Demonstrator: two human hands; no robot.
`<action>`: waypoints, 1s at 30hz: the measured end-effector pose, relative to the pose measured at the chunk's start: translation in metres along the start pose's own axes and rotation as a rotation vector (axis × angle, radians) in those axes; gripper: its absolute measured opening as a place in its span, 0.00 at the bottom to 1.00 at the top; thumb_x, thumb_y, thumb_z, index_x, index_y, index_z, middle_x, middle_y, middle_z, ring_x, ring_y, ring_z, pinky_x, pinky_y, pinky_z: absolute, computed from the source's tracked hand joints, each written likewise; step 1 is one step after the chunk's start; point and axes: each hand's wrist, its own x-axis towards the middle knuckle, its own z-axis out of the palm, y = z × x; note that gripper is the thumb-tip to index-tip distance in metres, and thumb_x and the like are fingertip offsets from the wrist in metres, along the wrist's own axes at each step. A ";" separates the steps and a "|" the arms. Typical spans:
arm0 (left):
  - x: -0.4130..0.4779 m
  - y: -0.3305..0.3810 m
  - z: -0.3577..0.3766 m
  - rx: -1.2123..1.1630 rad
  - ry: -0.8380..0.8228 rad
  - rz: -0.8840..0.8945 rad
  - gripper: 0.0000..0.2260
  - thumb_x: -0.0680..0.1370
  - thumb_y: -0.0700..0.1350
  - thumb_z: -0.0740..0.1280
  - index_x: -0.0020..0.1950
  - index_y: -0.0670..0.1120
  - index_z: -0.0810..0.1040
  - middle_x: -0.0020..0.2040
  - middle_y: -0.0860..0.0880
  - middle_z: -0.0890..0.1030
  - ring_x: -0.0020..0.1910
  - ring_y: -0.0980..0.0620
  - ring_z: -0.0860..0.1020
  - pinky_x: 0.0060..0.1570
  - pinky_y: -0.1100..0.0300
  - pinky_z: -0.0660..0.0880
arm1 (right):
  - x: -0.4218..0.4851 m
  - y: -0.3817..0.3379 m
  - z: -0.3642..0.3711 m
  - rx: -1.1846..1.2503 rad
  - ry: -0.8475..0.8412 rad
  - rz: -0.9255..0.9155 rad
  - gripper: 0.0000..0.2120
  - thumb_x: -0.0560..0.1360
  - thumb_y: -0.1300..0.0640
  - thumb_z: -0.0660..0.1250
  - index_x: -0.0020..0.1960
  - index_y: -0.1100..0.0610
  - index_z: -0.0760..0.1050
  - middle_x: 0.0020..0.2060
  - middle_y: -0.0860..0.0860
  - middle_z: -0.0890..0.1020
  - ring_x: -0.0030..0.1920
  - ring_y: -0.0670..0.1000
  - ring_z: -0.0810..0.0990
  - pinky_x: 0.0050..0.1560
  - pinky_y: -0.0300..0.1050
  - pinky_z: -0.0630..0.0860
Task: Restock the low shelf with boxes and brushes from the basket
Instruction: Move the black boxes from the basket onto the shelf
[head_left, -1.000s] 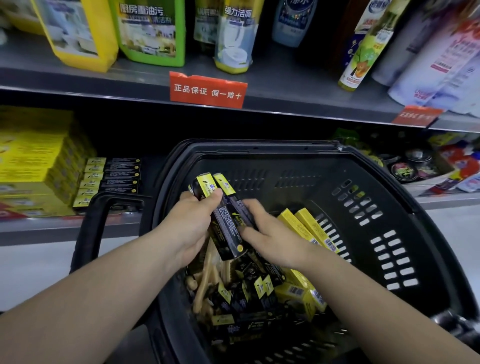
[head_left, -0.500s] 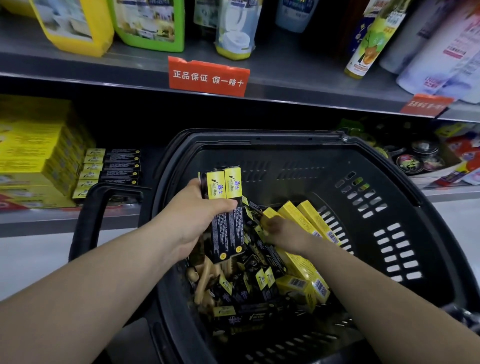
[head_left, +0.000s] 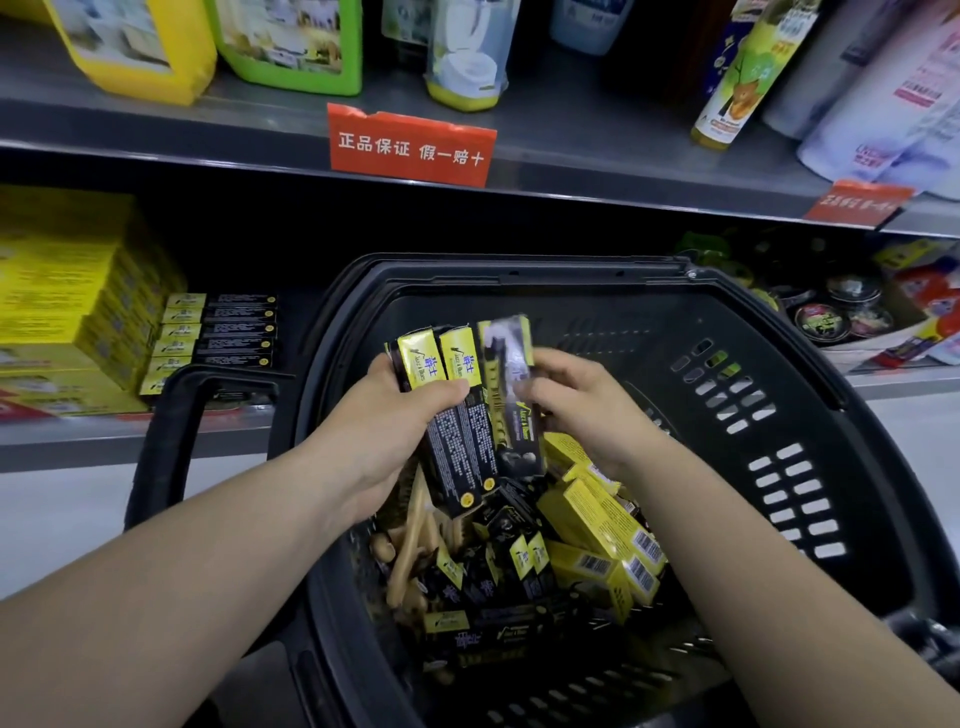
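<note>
Gripping two slim black, yellow-topped boxes (head_left: 453, 415), left hand (head_left: 387, 421) fingers curl tight; right hand (head_left: 587, 410) pinches a third box (head_left: 511, 364).

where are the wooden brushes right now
In the head view the wooden brushes lie at the left inside the black basket, just under the left hand and next to loose black-and-yellow boxes.

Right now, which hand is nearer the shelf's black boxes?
Left. The left hand, gripping boxes, is right of the shelf boxes; the right hand, holding a box, is farther right.
</note>
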 end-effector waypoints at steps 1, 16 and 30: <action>0.000 0.000 0.000 -0.002 0.012 0.009 0.10 0.75 0.43 0.69 0.53 0.52 0.71 0.52 0.49 0.82 0.51 0.52 0.80 0.49 0.58 0.75 | -0.003 -0.007 0.006 0.028 -0.047 -0.039 0.09 0.72 0.53 0.67 0.51 0.45 0.81 0.45 0.49 0.85 0.46 0.49 0.84 0.46 0.43 0.80; -0.003 0.034 -0.018 -0.029 0.171 0.229 0.22 0.65 0.43 0.77 0.57 0.48 0.76 0.47 0.50 0.85 0.44 0.53 0.83 0.44 0.56 0.79 | -0.015 -0.053 0.050 -0.142 -0.096 -0.187 0.15 0.79 0.48 0.59 0.64 0.42 0.61 0.55 0.35 0.78 0.54 0.34 0.78 0.52 0.31 0.75; -0.022 0.073 -0.129 -0.394 0.331 0.006 0.17 0.69 0.47 0.73 0.55 0.43 0.80 0.40 0.45 0.86 0.31 0.49 0.83 0.26 0.57 0.79 | 0.085 -0.136 0.124 -0.363 -0.186 -0.029 0.06 0.76 0.56 0.65 0.51 0.55 0.76 0.43 0.50 0.81 0.46 0.50 0.78 0.49 0.44 0.73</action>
